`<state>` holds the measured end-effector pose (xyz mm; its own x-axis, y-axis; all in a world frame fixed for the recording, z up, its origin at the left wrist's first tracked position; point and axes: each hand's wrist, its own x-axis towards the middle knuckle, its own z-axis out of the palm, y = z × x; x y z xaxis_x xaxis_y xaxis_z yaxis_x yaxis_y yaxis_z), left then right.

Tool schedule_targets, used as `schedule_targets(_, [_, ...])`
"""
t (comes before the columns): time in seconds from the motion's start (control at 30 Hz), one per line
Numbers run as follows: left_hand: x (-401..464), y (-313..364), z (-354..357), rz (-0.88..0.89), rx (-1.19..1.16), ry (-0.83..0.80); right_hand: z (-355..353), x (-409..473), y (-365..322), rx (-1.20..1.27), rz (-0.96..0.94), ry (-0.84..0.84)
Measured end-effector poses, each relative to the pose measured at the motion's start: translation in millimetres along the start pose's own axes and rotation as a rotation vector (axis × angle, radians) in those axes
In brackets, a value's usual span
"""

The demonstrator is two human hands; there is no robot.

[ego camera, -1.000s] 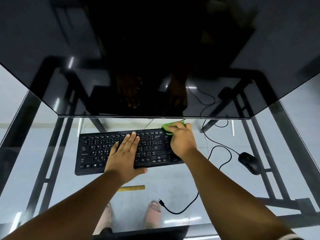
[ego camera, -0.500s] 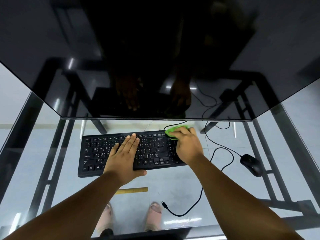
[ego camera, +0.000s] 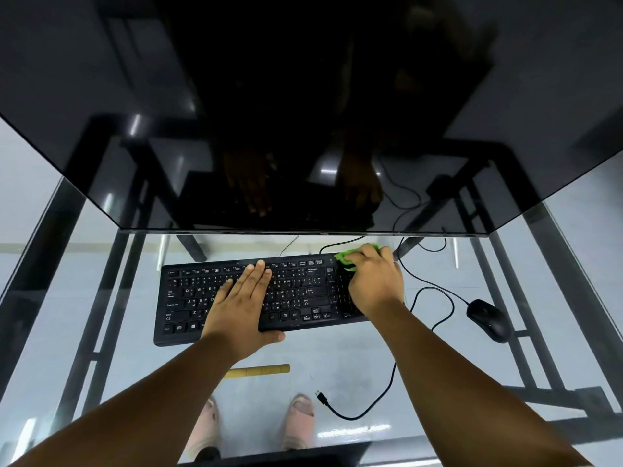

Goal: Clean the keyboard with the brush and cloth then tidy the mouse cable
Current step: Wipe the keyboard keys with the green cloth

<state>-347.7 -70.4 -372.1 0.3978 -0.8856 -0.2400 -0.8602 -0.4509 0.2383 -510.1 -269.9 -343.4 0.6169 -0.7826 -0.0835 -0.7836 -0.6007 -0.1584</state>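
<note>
left hand (ego camera: 243, 305) lies flat on the middle of the keyboard (ego camera: 296, 291), fingers straight and together, thumb off the near edge. right hand (ego camera: 374, 281) is curled over a green cloth (ego camera: 347, 257) and presses it on the far right corner of the keyboard; only a bit of cloth shows past the fingers.

count: one keyboard, one cloth, one mouse (ego camera: 488, 320), one monitor (ego camera: 135, 112), two hands. the mouse sits well to the right of the keyboard on the glass table (ego camera: 337, 348). its cable (ego camera: 435, 291) loops between mouse and keyboard, then runs toward the near edge and ends in a loose plug (ego camera: 322, 397) lying on the glass. one yellow stick (ego camera: 259, 370) lies near the left forearm; whether it is the brush i cannot tell. two feet show through the glass below. the dark monitor mirrors both hands.
</note>
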Motion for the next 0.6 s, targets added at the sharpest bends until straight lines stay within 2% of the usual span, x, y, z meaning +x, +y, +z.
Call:
schedule_targets(0.13, [-2,-2,0,-0.005,0.008,-0.001,-2,0,-7,-0.022,0.087,0.019])
schedule_targets(0.33, [-1,-2,0,-0.008,0.008,-0.003,1,-3,-24,-0.004,-0.086,-0.043])
schedule_targets(0.5, [-4,-3,-1,-0.025,0.024,-0.006,0,-8,-1,-0.034,0.069,0.015])
schedule_targets(0.6, [-7,-7,0,-0.044,0.019,0.000,1,-6,-8,0.010,0.129,0.030])
